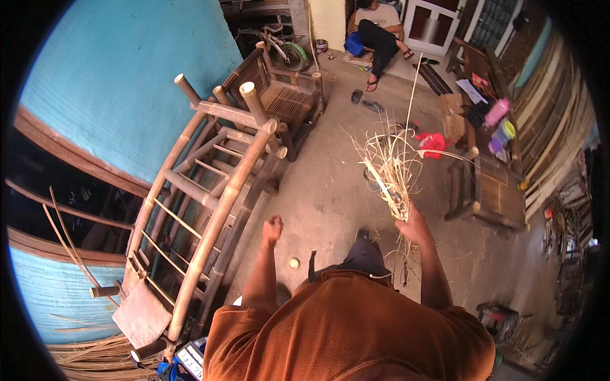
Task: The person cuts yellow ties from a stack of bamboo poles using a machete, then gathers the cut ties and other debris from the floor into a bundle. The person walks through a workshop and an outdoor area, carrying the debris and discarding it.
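My right hand (415,227) is wrapped round a loose bundle of thin bamboo strips (391,171). The pale strips fan out ahead of the fist, and one long strip sticks up well beyond the others. A few thin ends hang down below the hand. My left hand (272,230) is raised off to the left with its fingers curled in, and nothing shows in it. It is nearest to a large bamboo frame (216,219) with round poles and thin rungs, but apart from it.
A bamboo chair (286,101) stands beyond the frame. At the right is a bamboo bench (499,190) bearing a pink bottle (497,112). Long bamboo slats (562,120) lean behind it. A person (378,32) sits at the back. Sandals (366,101) and a red bag (433,145) lie on the floor.
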Demonstrator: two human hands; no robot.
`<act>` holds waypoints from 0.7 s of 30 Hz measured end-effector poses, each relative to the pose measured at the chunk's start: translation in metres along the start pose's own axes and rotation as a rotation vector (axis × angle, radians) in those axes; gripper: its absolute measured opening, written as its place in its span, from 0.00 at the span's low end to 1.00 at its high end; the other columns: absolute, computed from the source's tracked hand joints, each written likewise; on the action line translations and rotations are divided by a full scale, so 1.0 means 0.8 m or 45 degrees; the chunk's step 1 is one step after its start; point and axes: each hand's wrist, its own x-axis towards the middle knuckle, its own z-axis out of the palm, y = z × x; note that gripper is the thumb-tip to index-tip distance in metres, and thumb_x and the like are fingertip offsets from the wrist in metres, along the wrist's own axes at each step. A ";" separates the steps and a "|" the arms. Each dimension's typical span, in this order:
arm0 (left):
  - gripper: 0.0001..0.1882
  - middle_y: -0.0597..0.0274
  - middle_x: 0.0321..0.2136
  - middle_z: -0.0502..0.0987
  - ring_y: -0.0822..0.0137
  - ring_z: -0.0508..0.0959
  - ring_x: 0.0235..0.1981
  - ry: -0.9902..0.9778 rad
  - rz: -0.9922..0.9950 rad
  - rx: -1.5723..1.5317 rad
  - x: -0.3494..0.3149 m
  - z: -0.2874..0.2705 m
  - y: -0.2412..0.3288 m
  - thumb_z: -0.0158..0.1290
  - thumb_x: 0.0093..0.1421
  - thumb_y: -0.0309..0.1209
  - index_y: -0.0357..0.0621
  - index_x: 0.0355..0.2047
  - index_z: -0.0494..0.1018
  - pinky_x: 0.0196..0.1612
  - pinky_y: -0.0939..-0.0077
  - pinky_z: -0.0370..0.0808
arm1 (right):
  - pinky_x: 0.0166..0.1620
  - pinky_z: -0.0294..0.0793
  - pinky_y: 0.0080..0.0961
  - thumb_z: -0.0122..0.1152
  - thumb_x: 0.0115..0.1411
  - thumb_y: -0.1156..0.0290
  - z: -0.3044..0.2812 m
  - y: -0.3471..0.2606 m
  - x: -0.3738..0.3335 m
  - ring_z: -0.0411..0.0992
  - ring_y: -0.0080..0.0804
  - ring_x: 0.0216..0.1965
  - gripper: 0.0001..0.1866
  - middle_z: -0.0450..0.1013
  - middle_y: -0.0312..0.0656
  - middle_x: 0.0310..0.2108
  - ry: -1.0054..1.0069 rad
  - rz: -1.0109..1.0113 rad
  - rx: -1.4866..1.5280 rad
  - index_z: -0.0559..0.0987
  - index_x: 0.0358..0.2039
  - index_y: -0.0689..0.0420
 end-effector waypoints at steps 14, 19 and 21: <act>0.14 0.60 0.14 0.72 0.68 0.70 0.13 0.273 -1.072 -0.374 0.215 0.156 -0.014 0.51 0.59 0.40 0.47 0.20 0.71 0.15 0.68 0.64 | 0.49 0.71 0.43 0.61 0.46 0.69 -0.103 -0.134 0.740 0.71 0.60 0.47 0.37 0.73 0.59 0.43 -0.327 -0.289 -0.067 0.61 0.59 0.57; 0.13 0.63 0.11 0.65 0.68 0.64 0.12 0.649 -1.358 -0.531 0.261 0.233 0.086 0.41 0.58 0.34 0.49 0.17 0.65 0.14 0.70 0.57 | 0.49 0.71 0.44 0.61 0.47 0.67 -0.078 -0.220 0.979 0.70 0.60 0.49 0.36 0.72 0.63 0.44 -0.436 -0.558 0.023 0.61 0.57 0.60; 0.12 0.61 0.14 0.67 0.67 0.66 0.12 0.628 -1.056 -0.718 0.322 0.252 0.118 0.42 0.59 0.35 0.49 0.19 0.66 0.14 0.69 0.60 | 0.49 0.71 0.43 0.61 0.47 0.68 -0.062 -0.259 1.064 0.71 0.57 0.48 0.35 0.73 0.61 0.45 -0.430 -0.618 0.038 0.63 0.56 0.60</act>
